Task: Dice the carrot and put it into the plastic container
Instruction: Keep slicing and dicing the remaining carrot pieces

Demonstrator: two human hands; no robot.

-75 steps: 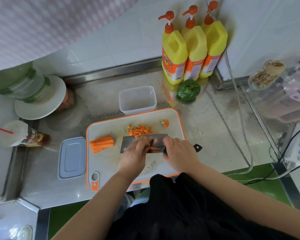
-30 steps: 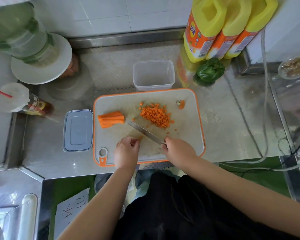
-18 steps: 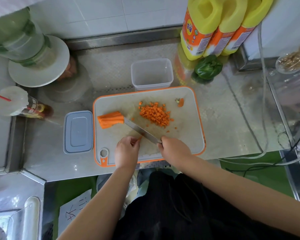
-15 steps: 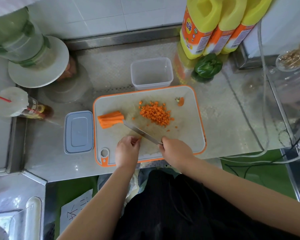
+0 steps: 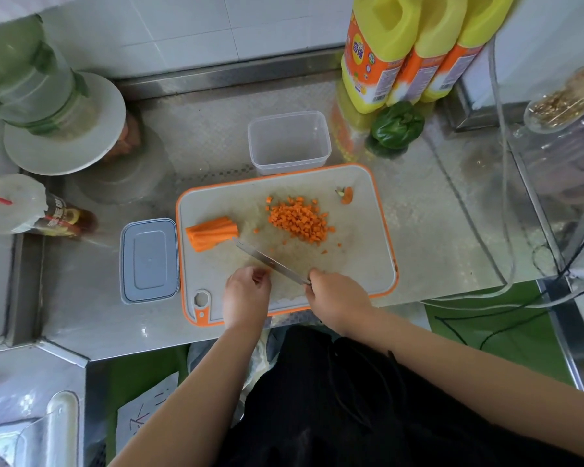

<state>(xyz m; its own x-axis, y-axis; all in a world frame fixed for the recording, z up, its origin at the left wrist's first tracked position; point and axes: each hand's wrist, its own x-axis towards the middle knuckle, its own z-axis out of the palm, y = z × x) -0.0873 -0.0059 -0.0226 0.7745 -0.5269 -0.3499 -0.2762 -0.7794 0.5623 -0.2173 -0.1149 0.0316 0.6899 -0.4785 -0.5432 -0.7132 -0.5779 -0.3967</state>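
Note:
On the orange-rimmed cutting board (image 5: pixel 361 264) lies a pile of diced carrot (image 5: pixel 299 220) in the middle and a bundle of carrot sticks (image 5: pixel 212 232) at the left. My right hand (image 5: pixel 338 299) grips the handle of a knife (image 5: pixel 270 261) at the board's near edge. The blade points left and away, with its tip right beside the sticks. My left hand (image 5: pixel 246 294) rests on the near part of the board with loosely curled fingers, and a small orange bit shows at its fingertips. The clear plastic container (image 5: pixel 289 141) stands empty just behind the board.
A grey lid (image 5: pixel 149 259) lies left of the board. A carrot end (image 5: pixel 347 194) sits at the board's far right corner. Behind are a green pepper (image 5: pixel 398 124), yellow bottles (image 5: pixel 381 48), a white plate (image 5: pixel 64 153) under a big bottle, and cables (image 5: pixel 506 197) at right.
Dicing under the blade has stopped; the diced pile now lies uncovered. My right hand has swung the knife tip left to the carrot sticks, and my left hand has drawn back to the near edge.

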